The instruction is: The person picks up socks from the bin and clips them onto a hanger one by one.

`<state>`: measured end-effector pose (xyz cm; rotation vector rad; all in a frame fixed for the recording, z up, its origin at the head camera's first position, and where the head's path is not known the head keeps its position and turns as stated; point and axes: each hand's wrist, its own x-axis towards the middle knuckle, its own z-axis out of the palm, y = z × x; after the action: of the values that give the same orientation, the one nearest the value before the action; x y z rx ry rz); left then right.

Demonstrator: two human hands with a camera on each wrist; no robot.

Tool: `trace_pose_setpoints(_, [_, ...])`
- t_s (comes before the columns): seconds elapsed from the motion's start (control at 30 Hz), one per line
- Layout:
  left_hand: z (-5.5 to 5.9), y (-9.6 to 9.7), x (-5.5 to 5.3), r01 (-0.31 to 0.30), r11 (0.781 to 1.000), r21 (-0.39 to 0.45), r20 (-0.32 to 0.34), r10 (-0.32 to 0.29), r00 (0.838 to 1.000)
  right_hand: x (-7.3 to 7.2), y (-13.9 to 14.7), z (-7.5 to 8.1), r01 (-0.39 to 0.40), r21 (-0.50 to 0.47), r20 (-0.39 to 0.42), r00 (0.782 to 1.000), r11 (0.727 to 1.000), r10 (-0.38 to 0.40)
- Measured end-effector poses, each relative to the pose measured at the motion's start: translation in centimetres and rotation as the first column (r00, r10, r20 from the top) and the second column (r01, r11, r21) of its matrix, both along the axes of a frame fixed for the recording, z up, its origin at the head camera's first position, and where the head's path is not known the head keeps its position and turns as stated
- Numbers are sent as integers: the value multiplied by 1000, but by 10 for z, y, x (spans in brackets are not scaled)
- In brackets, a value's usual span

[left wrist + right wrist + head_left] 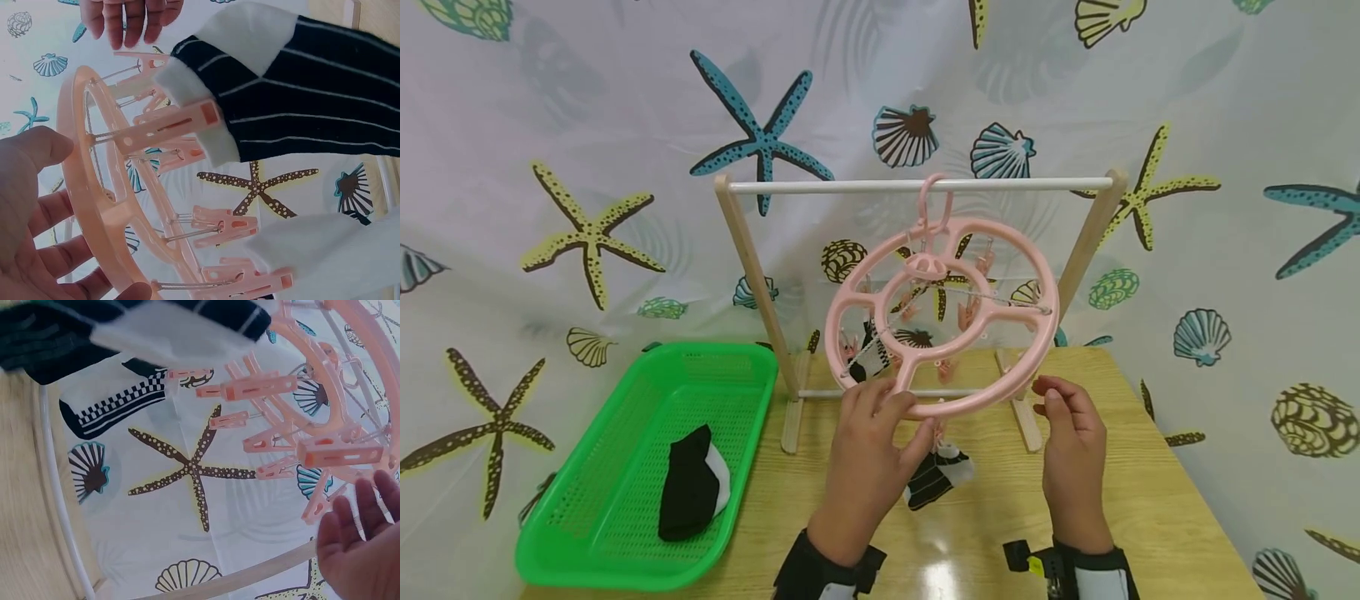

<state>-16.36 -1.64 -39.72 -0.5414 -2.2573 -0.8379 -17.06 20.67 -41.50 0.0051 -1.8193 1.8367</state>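
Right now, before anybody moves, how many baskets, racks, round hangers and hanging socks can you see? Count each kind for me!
Green basket: 1
Rack: 1
Pink round hanger: 1
Hanging socks: 2 (striped sock, checkered sock)
Total: 5
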Motion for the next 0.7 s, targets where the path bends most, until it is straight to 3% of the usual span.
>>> trace_pose_setpoints(0.1, [1,-2,-1,6,1000,5,-13,-6,1000,-7,5,2,-151,59,17,989,987,150])
trace_pose_setpoints(0.2, [1,-3,-2,6,1000,6,-24,-5,1000,-14,7,3,-298,104,-1,954,949,300])
trace_pose_setpoints(0.3, [2,-5,-4,8,1000,-1,-31,-8,1000,-18,8,2,-373,144,-28,924,916,381])
trace_pose_setpoints(0.37, [3,-6,-5,13,1000,-5,-34,-13,999,-19,8,1,-399,151,-37,912,904,408])
trace_pose_setpoints(0.53, [5,-11,-8,21,1000,-22,-51,-22,998,-19,6,1,-411,172,-8,908,895,418])
trace_pose_setpoints(0.7, [8,-16,-12,29,998,-52,-74,-33,997,-17,5,1,-387,203,54,922,900,384])
